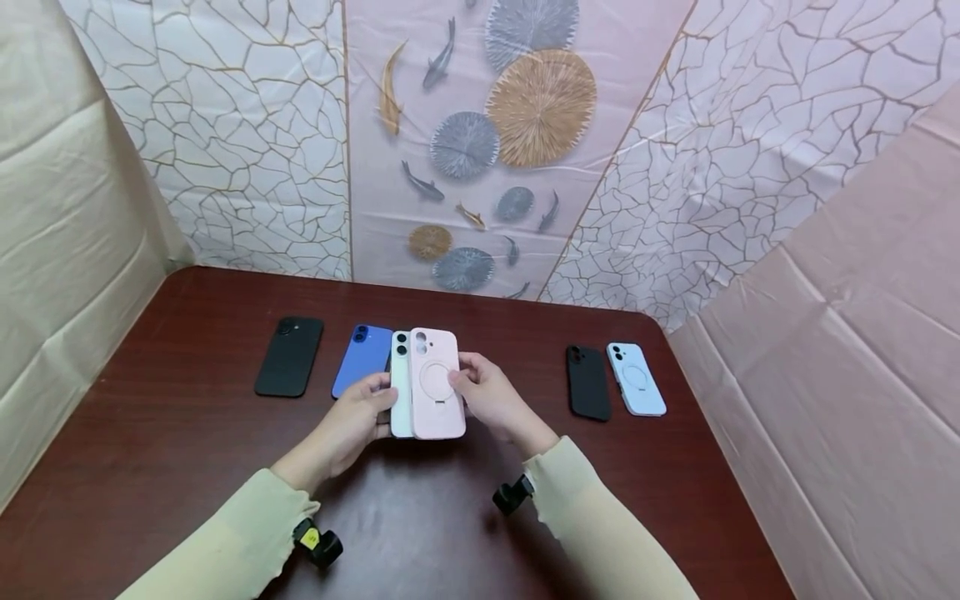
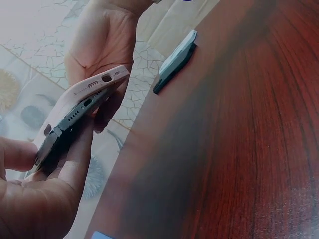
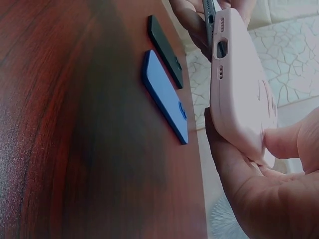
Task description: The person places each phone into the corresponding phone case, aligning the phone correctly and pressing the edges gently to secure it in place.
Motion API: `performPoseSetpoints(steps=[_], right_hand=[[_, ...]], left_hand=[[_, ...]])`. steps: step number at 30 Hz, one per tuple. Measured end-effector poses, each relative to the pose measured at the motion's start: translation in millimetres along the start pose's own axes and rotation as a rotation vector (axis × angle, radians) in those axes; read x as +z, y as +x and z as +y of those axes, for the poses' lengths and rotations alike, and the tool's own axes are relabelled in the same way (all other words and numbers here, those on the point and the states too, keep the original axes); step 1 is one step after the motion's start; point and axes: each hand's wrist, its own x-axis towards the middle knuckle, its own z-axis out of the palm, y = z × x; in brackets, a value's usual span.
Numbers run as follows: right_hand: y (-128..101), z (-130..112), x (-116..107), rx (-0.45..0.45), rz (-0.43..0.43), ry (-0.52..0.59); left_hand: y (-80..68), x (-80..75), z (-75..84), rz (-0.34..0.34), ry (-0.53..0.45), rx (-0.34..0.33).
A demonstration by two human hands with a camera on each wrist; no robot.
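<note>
Above the middle of the dark red table (image 1: 187, 467), my left hand (image 1: 372, 410) grips a pale green-white phone (image 1: 401, 385) by its left edge. My right hand (image 1: 471, 388) holds a pink case (image 1: 438, 385) with a ring on its back, lying partly over the phone. In the left wrist view the pink case (image 2: 84, 90) sits at an angle on the phone (image 2: 64, 130), one long side still apart. The right wrist view shows my right hand (image 3: 259, 199) pinching the pink case (image 3: 239, 89), with the phone (image 3: 209, 15) behind it.
A black phone (image 1: 289, 356) and a blue phone (image 1: 363, 358) lie flat to the left of my hands. A black case (image 1: 587, 382) and a light blue case (image 1: 636, 378) lie to the right. Patterned sheets wall in the table on three sides.
</note>
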Motion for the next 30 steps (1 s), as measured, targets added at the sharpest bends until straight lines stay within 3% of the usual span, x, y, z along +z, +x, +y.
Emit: performPoseSetpoints(steps=[16,26,30], right_hand=[[5.8,-4.2,15.8,0.022,-0.036,-0.025],[10.9,-1.4,8.7,0.019,-0.025,-0.09],[13.4,0.9,5.9,0.008,-0.024,-0.055]], left_hand=[[4.5,-2.4,-5.4,0.029,-0.01,-0.017],[16.8,-3.1,-8.8,0.155,0.248,0.015],[20.6,-3.5,-8.2,0.172,0.285,0.032]])
